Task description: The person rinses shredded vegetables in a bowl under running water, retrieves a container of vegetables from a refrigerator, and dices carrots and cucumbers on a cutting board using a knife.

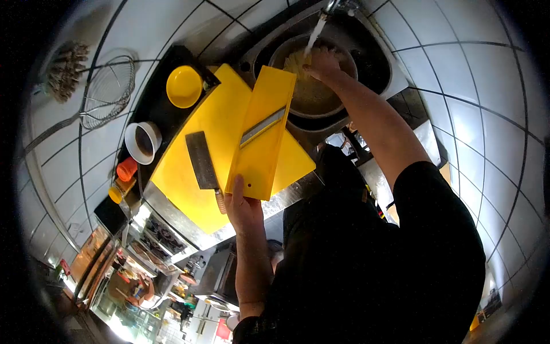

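My left hand (244,211) grips the near end of a yellow slicer (258,143), which has a slanted metal blade across its middle. The slicer is tilted over a yellow cutting board (223,97), its far end reaching the sink's edge. On the board, left of the slicer, lies a cleaver (201,160) with a wooden handle. My right hand (323,64) is down in a round pan (315,103) in the sink, at pale strips (295,64). Water runs from the faucet (331,7) beside it. Its fingers are partly hidden.
A yellow bowl (184,86), a white cup of dark liquid (142,143) and an orange container (126,169) line the board's left side. A wire strainer (109,94) hangs on the tiled wall. The dark sink (375,63) has a raised rim.
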Motion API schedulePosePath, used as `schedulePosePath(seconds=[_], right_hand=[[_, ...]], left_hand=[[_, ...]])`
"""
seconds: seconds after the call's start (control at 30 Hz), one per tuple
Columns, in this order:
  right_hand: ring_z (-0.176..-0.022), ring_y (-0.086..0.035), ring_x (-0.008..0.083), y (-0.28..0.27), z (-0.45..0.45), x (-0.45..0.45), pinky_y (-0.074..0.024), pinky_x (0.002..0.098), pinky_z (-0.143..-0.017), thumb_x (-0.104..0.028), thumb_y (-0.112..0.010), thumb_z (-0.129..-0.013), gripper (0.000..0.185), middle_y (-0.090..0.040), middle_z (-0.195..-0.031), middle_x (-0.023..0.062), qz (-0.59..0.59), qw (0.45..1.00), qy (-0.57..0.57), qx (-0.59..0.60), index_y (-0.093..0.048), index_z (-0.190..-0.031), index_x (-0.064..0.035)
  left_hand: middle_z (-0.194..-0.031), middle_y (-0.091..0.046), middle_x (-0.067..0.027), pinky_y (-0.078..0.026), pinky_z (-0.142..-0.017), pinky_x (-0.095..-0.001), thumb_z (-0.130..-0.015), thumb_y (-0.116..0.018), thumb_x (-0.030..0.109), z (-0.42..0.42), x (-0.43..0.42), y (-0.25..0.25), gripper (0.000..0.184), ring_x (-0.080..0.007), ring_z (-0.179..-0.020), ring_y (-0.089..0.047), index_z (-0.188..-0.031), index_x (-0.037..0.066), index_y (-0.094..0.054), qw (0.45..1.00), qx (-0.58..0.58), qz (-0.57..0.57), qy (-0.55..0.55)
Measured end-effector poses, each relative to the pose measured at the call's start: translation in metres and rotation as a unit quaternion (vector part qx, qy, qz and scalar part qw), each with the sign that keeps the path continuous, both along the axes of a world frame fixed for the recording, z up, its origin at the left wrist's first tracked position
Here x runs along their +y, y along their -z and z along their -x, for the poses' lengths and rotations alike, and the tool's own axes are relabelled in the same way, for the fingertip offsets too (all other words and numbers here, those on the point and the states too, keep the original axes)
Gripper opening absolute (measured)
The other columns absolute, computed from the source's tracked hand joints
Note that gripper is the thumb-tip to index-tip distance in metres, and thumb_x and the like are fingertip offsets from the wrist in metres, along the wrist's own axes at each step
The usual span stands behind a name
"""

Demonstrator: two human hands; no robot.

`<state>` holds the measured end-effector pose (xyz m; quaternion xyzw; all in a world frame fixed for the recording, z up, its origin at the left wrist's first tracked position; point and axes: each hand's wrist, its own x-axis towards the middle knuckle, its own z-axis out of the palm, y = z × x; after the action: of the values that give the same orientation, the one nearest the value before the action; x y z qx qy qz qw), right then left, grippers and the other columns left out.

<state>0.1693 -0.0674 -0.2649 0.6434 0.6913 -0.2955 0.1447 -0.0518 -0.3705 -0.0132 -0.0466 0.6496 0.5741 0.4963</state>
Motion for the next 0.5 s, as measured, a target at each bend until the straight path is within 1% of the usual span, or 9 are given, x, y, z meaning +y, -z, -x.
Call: schedulePosePath(seconds=[0.03, 0.17, 0.2, 0.27, 0.3, 0.37, 0.4, 0.47, 0.5], right_hand=[[-0.136, -0.048, 0.0436, -0.007, 0.003, -0.004, -0.0488, 0.0541, -0.107, -0.053, -0.062, -0.096, 0.063, -0.045, -0.15, 0.0261, 0.009, 1.0, 0.005, -0.005, -0.062, -0.14, -0.0083], [-0.139, -0.044, 0.046, -0.014, 0.02, -0.027, -0.0473, 0.0558, -0.107, -0.041, -0.064, -0.097, 0.055, -0.032, -0.159, 0.0249, -0.069, 0.985, -0.137, -0.072, -0.06, -0.144, -0.011], [-0.14, -0.042, 0.0468, 0.01, 0.018, -0.034, -0.0466, 0.0563, -0.108, -0.036, -0.064, -0.098, 0.053, -0.029, -0.161, 0.0239, -0.081, 0.982, -0.155, -0.068, -0.058, -0.145, -0.0127], [-0.141, -0.039, 0.0483, 0.114, 0.007, -0.024, -0.0451, 0.0572, -0.109, -0.027, -0.063, -0.099, 0.052, -0.024, -0.165, 0.022, -0.057, 0.993, -0.106, 0.02, -0.055, -0.149, -0.016], [-0.142, -0.038, 0.049, 0.114, 0.0, -0.024, -0.0443, 0.0577, -0.11, -0.023, -0.063, -0.099, 0.053, -0.022, -0.166, 0.021, -0.032, 0.994, -0.079, 0.064, -0.053, -0.151, -0.0176], [-0.145, -0.035, 0.0501, 0.114, -0.012, -0.027, -0.0414, 0.0582, -0.113, -0.016, -0.059, -0.1, 0.056, -0.019, -0.169, 0.0174, 0.014, 0.996, -0.066, 0.053, -0.048, -0.155, -0.0211], [-0.146, -0.033, 0.0506, 0.094, -0.018, -0.031, -0.0399, 0.0585, -0.115, -0.013, -0.057, -0.101, 0.058, -0.018, -0.17, 0.0156, 0.038, 0.997, -0.058, 0.046, -0.045, -0.157, -0.0228], [-0.148, -0.03, 0.0509, 0.044, -0.019, -0.045, -0.0363, 0.0603, -0.118, -0.009, -0.053, -0.102, 0.06, -0.015, -0.172, 0.0128, 0.027, 0.991, -0.13, 0.005, -0.042, -0.159, -0.0252], [-0.149, -0.028, 0.0508, 0.008, -0.009, -0.057, -0.0341, 0.0619, -0.12, -0.01, -0.052, -0.103, 0.06, -0.014, -0.173, 0.0118, -0.008, 0.977, -0.209, -0.031, -0.041, -0.16, -0.0258]], left_hand=[[-0.125, -0.066, -0.0199, -0.059, -0.094, -0.0433, -0.103, -0.063, 0.016, 0.0, 0.0, 0.002, 0.043, -0.0317, -0.113, -0.067, -0.139, -0.007, -0.053, 1.0, 0.008, -0.001, 0.005], [-0.125, -0.066, -0.0197, -0.059, -0.094, -0.0434, -0.103, -0.063, 0.016, -0.002, -0.001, -0.001, 0.041, -0.0313, -0.113, -0.068, -0.137, -0.006, -0.054, 0.999, 0.049, 0.014, 0.006], [-0.125, -0.066, -0.0196, -0.059, -0.094, -0.0434, -0.103, -0.063, 0.016, -0.002, -0.002, -0.001, 0.041, -0.0312, -0.113, -0.068, -0.137, -0.006, -0.054, 0.998, 0.059, 0.019, 0.003], [-0.124, -0.066, -0.019, -0.059, -0.093, -0.0436, -0.103, -0.063, 0.016, -0.001, -0.005, 0.001, 0.04, -0.031, -0.112, -0.068, -0.137, -0.005, -0.054, 0.999, 0.053, 0.001, 0.006], [-0.124, -0.066, -0.0186, -0.06, -0.093, -0.0437, -0.103, -0.063, 0.015, 0.0, -0.007, 0.0, 0.04, -0.0309, -0.112, -0.068, -0.137, -0.005, -0.055, 0.999, 0.051, -0.008, 0.008], [-0.123, -0.067, -0.0177, -0.059, -0.093, -0.044, -0.103, -0.063, 0.015, 0.001, -0.009, -0.001, 0.039, -0.0306, -0.112, -0.069, -0.136, -0.004, -0.055, 0.999, 0.036, -0.009, 0.0], [-0.123, -0.067, -0.0172, -0.059, -0.093, -0.0442, -0.103, -0.063, 0.015, 0.001, -0.01, -0.002, 0.038, -0.0304, -0.111, -0.069, -0.135, -0.004, -0.056, 1.0, 0.026, -0.009, -0.002], [-0.123, -0.067, -0.0166, -0.059, -0.094, -0.0437, -0.102, -0.064, 0.014, 0.001, -0.011, -0.001, 0.038, -0.0301, -0.111, -0.069, -0.135, -0.004, -0.056, 0.999, 0.026, -0.02, -0.002], [-0.123, -0.068, -0.0163, -0.059, -0.094, -0.0435, -0.102, -0.064, 0.013, 0.0, -0.009, 0.0, 0.038, -0.03, -0.111, -0.069, -0.135, -0.004, -0.056, 0.999, 0.025, -0.027, -0.001]])
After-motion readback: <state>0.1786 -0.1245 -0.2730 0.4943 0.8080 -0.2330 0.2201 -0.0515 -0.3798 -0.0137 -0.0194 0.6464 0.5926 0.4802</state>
